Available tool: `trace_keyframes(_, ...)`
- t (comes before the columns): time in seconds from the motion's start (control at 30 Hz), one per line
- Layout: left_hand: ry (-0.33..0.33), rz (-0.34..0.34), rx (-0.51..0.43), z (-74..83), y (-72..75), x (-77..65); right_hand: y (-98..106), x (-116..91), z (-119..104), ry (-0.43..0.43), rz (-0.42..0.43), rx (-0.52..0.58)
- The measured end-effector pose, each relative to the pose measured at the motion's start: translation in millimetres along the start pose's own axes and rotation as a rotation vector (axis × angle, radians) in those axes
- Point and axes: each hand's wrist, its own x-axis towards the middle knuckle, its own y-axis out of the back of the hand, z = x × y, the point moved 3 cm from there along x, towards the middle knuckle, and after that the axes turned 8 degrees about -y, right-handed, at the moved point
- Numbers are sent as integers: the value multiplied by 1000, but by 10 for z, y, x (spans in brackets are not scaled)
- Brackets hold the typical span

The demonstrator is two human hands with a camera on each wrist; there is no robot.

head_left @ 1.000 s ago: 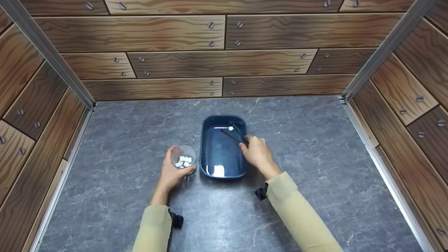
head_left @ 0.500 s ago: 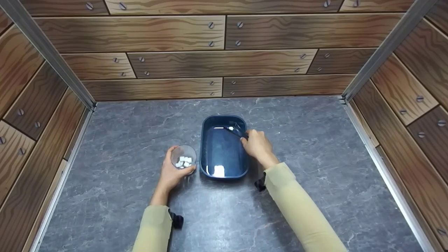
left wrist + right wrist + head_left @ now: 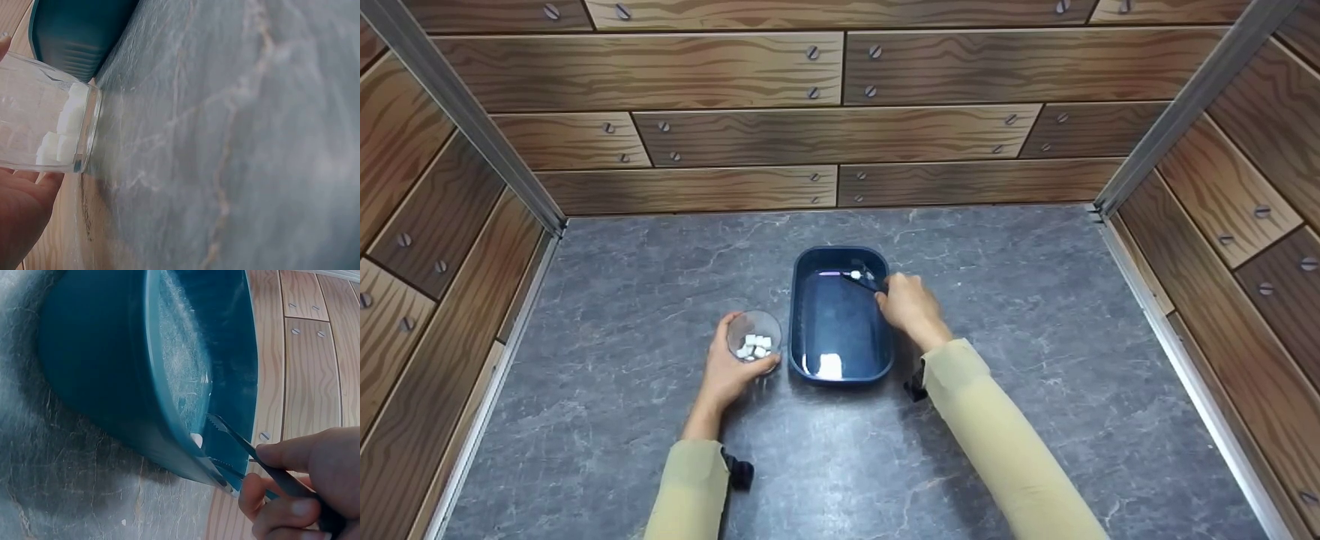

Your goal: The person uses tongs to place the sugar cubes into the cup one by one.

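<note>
My left hand (image 3: pixel 727 375) holds a clear glass cup (image 3: pixel 34 112) that stands on the tabletop, fingers and thumb round its sides. Several white cubes (image 3: pixel 757 345) lie at the bottom of the cup. To its right sits a dark blue rectangular tub (image 3: pixel 836 330). My right hand (image 3: pixel 913 307), over the tub's right rim, grips black tweezers (image 3: pixel 281 478) with serrated tips. In the right wrist view the tips stand apart, close to a single white cube (image 3: pixel 196 440) inside the tub near its far end. Whether they touch the cube I cannot tell.
A grey marble-patterned tabletop (image 3: pixel 645 285) carries everything. Wood-patterned panels (image 3: pixel 735 135) close it in at the back and on both sides. A small white speck (image 3: pixel 124 522) lies on the surface outside the tub.
My right hand has moved slightly away from me, and the tweezers' tips have come closer together near the cube in the tub. The left hand and cup have stayed put.
</note>
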Motion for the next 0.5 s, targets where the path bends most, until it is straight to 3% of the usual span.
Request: trace_keyframes(0.5,4,-9,-21,2,1,-3,-4,58,-11,26,14,-69)
